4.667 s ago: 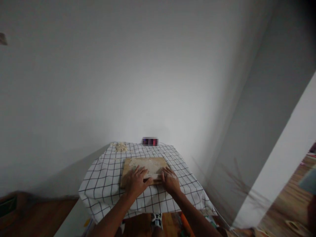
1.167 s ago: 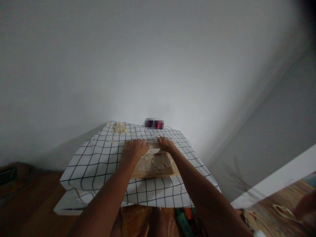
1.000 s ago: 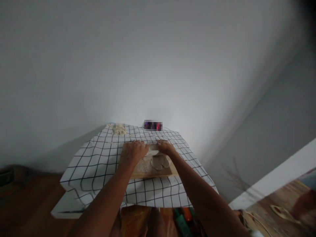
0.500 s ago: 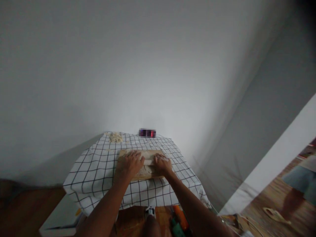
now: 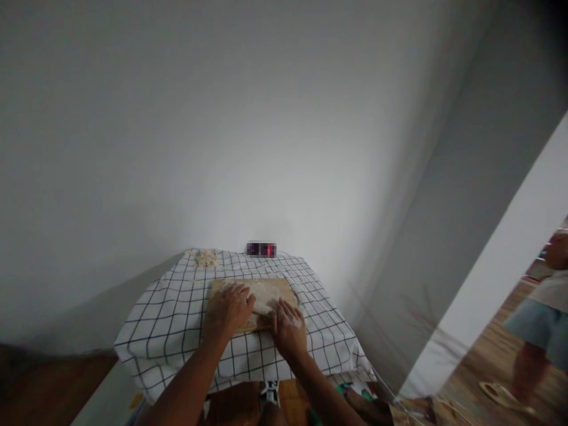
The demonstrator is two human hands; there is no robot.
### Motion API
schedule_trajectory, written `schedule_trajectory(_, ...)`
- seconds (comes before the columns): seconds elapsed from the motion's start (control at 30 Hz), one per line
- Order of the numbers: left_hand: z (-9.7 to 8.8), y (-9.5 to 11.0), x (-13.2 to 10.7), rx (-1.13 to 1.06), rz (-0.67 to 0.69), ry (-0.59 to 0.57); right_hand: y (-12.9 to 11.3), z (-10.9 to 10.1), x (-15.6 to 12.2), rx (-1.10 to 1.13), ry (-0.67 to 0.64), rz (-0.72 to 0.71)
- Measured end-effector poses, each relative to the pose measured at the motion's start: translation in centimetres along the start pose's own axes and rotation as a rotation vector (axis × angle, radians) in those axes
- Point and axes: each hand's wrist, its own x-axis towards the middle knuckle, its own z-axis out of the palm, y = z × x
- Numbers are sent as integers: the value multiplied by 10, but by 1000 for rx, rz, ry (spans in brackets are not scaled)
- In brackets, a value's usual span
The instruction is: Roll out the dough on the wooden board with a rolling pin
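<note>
A wooden board [image 5: 287,287] lies on a table under a black-and-white checked cloth [image 5: 177,319]. Pale flattened dough [image 5: 270,290] is spread on the board. My left hand [image 5: 229,309] and my right hand [image 5: 289,322] lie side by side at the board's near edge, fingers stretched flat. Both press down on a pale rolling pin [image 5: 265,309], of which only a short piece shows between them. Flour dusts my right hand.
A small heap of dough scraps [image 5: 204,257] sits at the table's back left corner, and a small blurred object [image 5: 261,249] stands against the white wall. Another person's legs [image 5: 539,331] and a sandal [image 5: 499,395] are on the wooden floor at right.
My hands and the rolling pin have come from the board's far edge back to its near edge, over the dough. The person at right has moved further into view.
</note>
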Motion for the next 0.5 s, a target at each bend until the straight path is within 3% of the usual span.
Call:
schedule_trajectory(0.13,-9,5,-1,17,-9,-41,-2,-3,9,6,-49,50)
schedule_trajectory(0.3,-15,11,-3,85,-45,-82,1,-20,50,-34,-234,107)
schedule_trajectory(0.5,-10,10,-1,115,-33,-73,15,-20,96,-149,-472,-69)
